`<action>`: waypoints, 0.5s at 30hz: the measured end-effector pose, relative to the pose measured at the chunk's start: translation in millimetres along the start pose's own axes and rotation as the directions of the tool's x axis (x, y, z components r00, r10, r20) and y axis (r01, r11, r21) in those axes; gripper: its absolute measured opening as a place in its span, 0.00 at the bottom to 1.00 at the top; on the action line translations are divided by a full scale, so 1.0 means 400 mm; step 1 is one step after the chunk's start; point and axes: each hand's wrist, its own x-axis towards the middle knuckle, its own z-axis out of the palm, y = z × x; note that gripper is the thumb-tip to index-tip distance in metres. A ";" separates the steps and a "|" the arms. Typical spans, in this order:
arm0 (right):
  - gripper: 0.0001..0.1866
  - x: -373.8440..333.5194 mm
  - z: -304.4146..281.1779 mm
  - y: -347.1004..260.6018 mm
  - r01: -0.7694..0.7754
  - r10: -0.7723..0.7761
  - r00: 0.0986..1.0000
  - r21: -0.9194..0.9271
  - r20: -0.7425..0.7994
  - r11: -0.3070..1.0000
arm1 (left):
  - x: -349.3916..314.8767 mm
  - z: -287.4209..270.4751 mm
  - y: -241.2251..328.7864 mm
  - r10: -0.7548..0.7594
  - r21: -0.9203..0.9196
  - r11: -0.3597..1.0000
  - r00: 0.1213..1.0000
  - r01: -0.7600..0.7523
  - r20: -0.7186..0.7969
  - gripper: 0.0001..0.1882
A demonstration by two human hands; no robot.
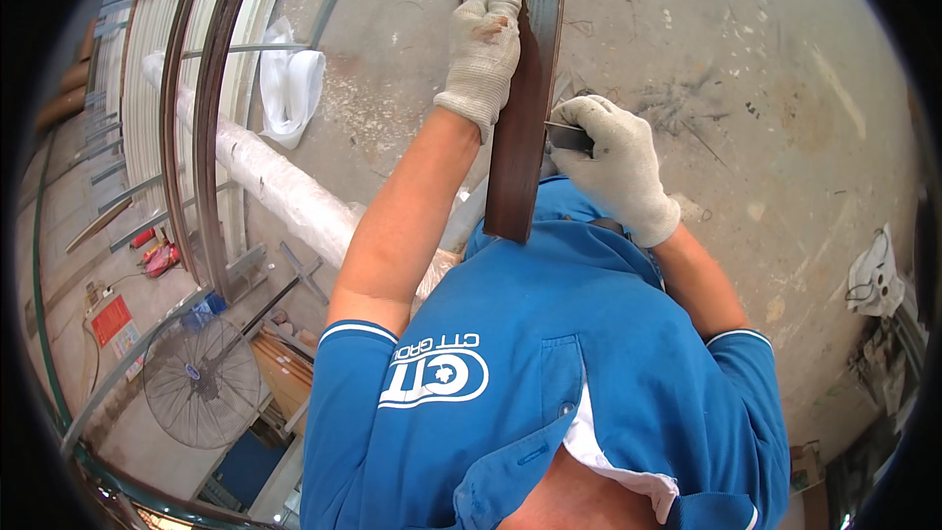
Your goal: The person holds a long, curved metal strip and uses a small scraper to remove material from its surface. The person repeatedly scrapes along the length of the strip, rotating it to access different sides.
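Observation:
A long, dark brown wood-grain board (523, 128) runs from the top edge of the view down to the front of my blue shirt. My left hand (481, 57), in a whitish knit glove with brown smudges, is closed around its left edge, thumb along the face. On the other side, my gloved right hand (616, 165) pinches a small black tool (571, 136) with a thin metal edge. That thin edge points at the board's right side, at or very near it. The fingers hide part of the tool, so its exact kind is unclear.
Dark brown upright lengths (208, 128) stand at the left, before a rack of pale panels (152, 59). Behind lie a plastic-wrapped roll (280, 182) and white wrapping (290, 88). A standing fan (201, 383) is at lower left. A whitish bag (873, 273) hangs far right.

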 end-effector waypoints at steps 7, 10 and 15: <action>0.06 0.069 -0.043 0.043 -0.072 0.074 0.951 0.017 -0.300 0.997 | 0.000 0.004 -0.012 0.100 -0.007 0.995 0.995 -0.100 -0.012 0.23; 0.03 0.068 -0.069 0.052 -0.307 0.327 0.943 0.234 -0.055 0.923 | 0.005 -0.007 -0.015 -0.018 -0.061 0.998 1.000 0.019 0.024 0.24; 0.11 0.005 -0.027 0.010 -0.200 0.183 0.980 0.402 0.081 0.893 | 0.009 -0.008 -0.012 -0.082 -0.048 0.995 0.996 0.083 0.027 0.24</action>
